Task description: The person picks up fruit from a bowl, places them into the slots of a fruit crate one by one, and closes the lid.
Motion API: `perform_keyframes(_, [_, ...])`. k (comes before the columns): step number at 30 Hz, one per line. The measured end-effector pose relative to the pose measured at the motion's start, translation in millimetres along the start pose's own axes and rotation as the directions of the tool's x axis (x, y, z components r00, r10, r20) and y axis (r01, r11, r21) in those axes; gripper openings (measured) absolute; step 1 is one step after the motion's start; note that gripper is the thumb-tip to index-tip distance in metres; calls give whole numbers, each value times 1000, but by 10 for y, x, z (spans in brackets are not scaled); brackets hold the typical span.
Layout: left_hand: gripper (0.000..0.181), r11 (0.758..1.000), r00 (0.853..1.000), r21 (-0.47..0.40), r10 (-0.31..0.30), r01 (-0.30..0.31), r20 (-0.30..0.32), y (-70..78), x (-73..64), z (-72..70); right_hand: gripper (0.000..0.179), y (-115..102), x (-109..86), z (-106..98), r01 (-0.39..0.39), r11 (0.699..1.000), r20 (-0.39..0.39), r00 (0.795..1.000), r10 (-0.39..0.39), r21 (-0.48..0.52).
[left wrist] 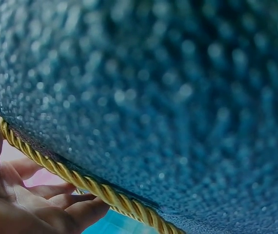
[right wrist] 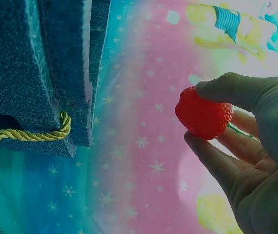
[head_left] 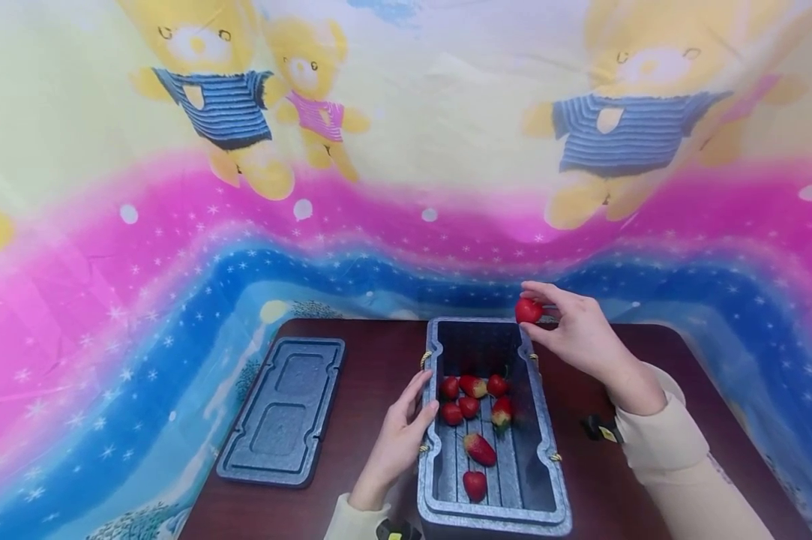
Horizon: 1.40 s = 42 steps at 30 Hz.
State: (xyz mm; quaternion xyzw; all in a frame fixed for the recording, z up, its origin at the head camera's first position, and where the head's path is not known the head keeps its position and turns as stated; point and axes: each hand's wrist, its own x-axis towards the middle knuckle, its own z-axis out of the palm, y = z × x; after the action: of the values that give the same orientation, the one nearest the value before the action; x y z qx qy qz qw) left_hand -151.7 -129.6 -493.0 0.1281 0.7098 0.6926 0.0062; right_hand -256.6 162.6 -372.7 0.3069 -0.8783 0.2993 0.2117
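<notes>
My right hand point(head_left: 584, 337) pinches a red strawberry point(head_left: 528, 310) between thumb and fingers, just above the far right corner of a grey foam box point(head_left: 493, 517). In the right wrist view the strawberry point(right wrist: 203, 114) shows a bit of green stem behind it. My left hand point(head_left: 399, 431) rests against the box's left side, its fingers loosely extended along the rim. The left wrist view has that hand point(left wrist: 36, 202) beside a twisted gold cord point(left wrist: 80, 181) on the box wall. Several strawberries point(head_left: 478, 448) lie on the slatted bottom of the box, some with pale yellow-green ends.
A grey lid point(head_left: 280, 412) with two recessed panels lies left of the box on the dark brown table point(head_left: 365, 375). Gold cord handles point(head_left: 555, 457) stick out at the box's sides. Behind the table hangs a cloth point(head_left: 432, 247) printed with bears.
</notes>
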Motion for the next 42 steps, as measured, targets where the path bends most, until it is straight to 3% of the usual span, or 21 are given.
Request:
perform_keyframes(6, [53,1000,1000,-14,20,-20,-11,17,7,3,61,-27,36,-15,-2,1000,10,1000,1,3])
perform_keyframes(12, [54,1000,1000,4,5,-5,-6,11,-7,7,49,-38,46,-33,48,999,18,999,-47,-26])
perform_keyframes(25, [53,1000,1000,0,9,-9,-10,-2,-13,17,51,-92,120,-38,127,991,73,990,-124,-36])
perform_keyframes(42, [54,1000,1000,25,5,-4,-11,9,-3,20,53,-249,181,-40,107,994,168,980,-104,-10])
